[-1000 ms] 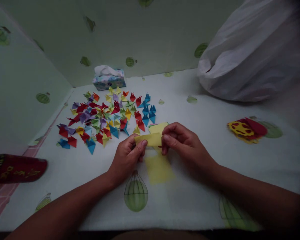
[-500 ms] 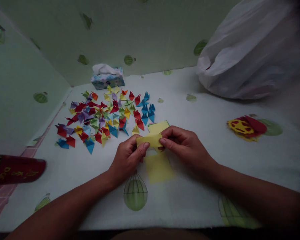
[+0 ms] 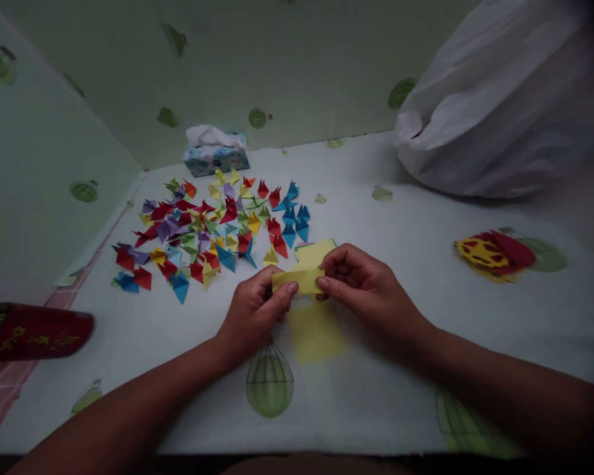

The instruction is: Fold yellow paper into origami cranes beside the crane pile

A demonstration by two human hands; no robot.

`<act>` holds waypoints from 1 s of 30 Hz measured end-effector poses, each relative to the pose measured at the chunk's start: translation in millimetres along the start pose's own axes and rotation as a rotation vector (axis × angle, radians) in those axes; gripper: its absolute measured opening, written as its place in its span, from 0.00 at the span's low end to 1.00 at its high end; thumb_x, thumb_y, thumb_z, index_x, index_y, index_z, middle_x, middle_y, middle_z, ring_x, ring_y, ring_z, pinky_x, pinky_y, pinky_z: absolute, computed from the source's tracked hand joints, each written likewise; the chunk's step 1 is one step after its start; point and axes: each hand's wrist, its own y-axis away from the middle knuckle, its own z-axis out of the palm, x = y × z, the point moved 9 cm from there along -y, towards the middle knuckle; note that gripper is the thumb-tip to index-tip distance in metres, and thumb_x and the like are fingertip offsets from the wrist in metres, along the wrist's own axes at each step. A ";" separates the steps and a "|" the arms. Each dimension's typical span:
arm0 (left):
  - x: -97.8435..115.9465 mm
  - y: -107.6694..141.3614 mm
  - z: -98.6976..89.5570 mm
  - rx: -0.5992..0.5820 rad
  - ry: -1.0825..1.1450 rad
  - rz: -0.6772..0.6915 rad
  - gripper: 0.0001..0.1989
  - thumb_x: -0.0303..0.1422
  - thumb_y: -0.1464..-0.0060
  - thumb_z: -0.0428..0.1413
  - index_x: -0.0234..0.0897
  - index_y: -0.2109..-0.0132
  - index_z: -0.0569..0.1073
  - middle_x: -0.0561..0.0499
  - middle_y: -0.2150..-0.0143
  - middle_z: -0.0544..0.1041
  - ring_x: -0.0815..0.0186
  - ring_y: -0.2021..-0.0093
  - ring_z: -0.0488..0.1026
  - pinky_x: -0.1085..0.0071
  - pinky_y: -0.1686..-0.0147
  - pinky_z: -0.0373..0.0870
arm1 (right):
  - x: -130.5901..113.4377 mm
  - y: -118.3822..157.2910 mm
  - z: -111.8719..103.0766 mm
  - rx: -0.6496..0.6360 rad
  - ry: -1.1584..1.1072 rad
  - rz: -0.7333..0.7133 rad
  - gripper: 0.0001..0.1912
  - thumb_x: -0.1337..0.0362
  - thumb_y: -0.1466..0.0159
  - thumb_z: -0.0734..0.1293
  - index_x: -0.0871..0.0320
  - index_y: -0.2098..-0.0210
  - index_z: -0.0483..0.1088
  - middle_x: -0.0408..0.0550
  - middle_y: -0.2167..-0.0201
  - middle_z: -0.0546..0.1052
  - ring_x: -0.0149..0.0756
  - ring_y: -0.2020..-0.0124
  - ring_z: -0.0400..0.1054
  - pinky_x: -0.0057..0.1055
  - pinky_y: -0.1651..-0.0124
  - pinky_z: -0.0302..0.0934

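Note:
A yellow strip of folded paper (image 3: pixel 304 282) is held level between my two hands, above the table. My left hand (image 3: pixel 262 300) pinches its left end, thumb on the near face. At the other end, the thumb and fingers of my right hand (image 3: pixel 359 284) close on the strip. Below it lies a flat yellow paper square (image 3: pixel 317 335). Just behind the strip is a stack of paper squares (image 3: pixel 315 254) with a yellow sheet on top, partly hidden by my hands. Many folded paper cranes (image 3: pixel 230 211) in several colours spread over the table to the left.
A tissue box (image 3: pixel 216 158) stands at the back by the wall. To the right are red and yellow paper cutouts (image 3: pixel 495 254), with a large white plastic bag (image 3: pixel 490 132) behind them. A dark red container (image 3: pixel 39 332) lies at the left edge.
The view has shifted slightly, so everything sits a little further right. Both hands keep hold of the yellow paper strip in nearly the same pose.

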 end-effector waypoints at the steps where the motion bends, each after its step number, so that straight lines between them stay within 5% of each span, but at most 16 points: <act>1: 0.5 0.4 1.0 -0.009 0.004 0.002 0.15 0.38 0.37 0.57 0.36 0.70 0.66 0.59 0.78 0.66 0.75 0.79 0.62 0.78 0.79 0.58 | 1.0 -0.4 1.4 -0.015 -0.036 0.008 0.10 0.63 0.40 0.72 0.56 0.63 0.67 0.38 0.73 0.71 0.31 0.72 0.70 0.30 0.66 0.66; 11: 1.8 -1.1 4.3 -0.067 -0.023 0.034 0.14 0.37 0.38 0.58 0.36 0.70 0.67 0.58 0.78 0.67 0.74 0.78 0.62 0.77 0.78 0.58 | -0.3 1.5 4.8 -0.105 0.275 0.005 0.13 0.58 0.36 0.68 0.58 0.74 0.70 0.42 0.78 0.73 0.30 0.75 0.64 0.28 0.72 0.56; 20: 33.5 4.3 5.7 -0.054 -0.329 0.395 0.12 0.33 0.34 0.55 0.34 0.67 0.73 0.55 0.74 0.71 0.72 0.73 0.67 0.75 0.69 0.62 | -21.3 10.6 16.9 -0.143 0.493 -0.253 0.13 0.63 0.32 0.66 0.57 0.73 0.70 0.41 0.78 0.71 0.29 0.76 0.64 0.27 0.71 0.56; 24: 43.6 11.2 9.6 -0.024 -0.499 0.541 0.13 0.33 0.32 0.52 0.34 0.67 0.70 0.54 0.74 0.71 0.72 0.73 0.66 0.75 0.71 0.62 | -18.1 15.1 20.8 -0.178 0.519 -0.262 0.13 0.64 0.30 0.65 0.57 0.73 0.68 0.39 0.79 0.72 0.27 0.78 0.64 0.25 0.72 0.56; 30: 43.0 15.3 18.7 -0.059 -0.765 0.675 0.16 0.35 0.29 0.46 0.35 0.65 0.70 0.53 0.72 0.74 0.71 0.73 0.69 0.73 0.72 0.62 | -21.4 17.4 22.4 -0.193 0.592 -0.350 0.12 0.66 0.31 0.64 0.56 0.72 0.67 0.39 0.78 0.72 0.27 0.78 0.65 0.25 0.72 0.57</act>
